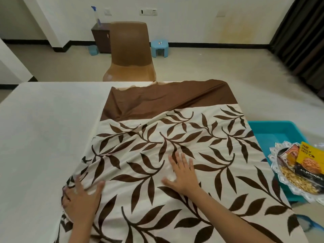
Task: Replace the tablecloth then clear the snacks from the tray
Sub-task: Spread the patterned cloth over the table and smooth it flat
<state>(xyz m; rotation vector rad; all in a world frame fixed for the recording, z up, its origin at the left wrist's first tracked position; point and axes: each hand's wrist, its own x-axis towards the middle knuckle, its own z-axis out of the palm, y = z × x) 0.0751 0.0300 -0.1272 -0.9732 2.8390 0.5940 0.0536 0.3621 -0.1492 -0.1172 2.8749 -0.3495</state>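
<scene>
A cream tablecloth with brown leaves and a brown border [175,137] lies folded over the right half of the white table [43,128], still wrinkled. My left hand [80,199] presses on the cloth's folded left edge with its fingers curled over it. My right hand [182,172] rests flat on the cloth's middle, fingers spread. At the far right a silver tray [278,174] holds snack packets, among them a yellow nut packet [308,156] and a dark almond packet [308,174].
The silver tray sits on a turquoise bin [273,134] beside the table's right edge. A brown plastic chair [130,50] stands behind the table. Farther back are a small blue stool [159,47], a dark cabinet [101,37] with a spray bottle, and dark curtains [301,35] on the right.
</scene>
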